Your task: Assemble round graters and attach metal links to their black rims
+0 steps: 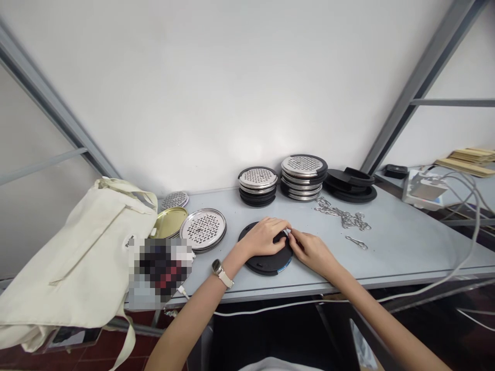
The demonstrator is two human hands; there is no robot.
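Note:
My left hand (265,237) rests curled on a round black disc (266,260) lying flat on the grey table (406,247). A watch sits on that wrist. My right hand (311,250) meets the left at the disc's upper right edge, and the fingertips of both pinch a small metal piece (286,233) there. What the piece is cannot be made out. A blue edge shows under the disc at its lower right.
Perforated metal discs (203,228) and a gold lid (170,221) lie to the left. Stacks of metal and black discs (303,175) stand at the back, with black rings (350,185) beside them. Loose metal clips (344,216) lie right. A cream bag (77,257) fills the left edge. Cables run right.

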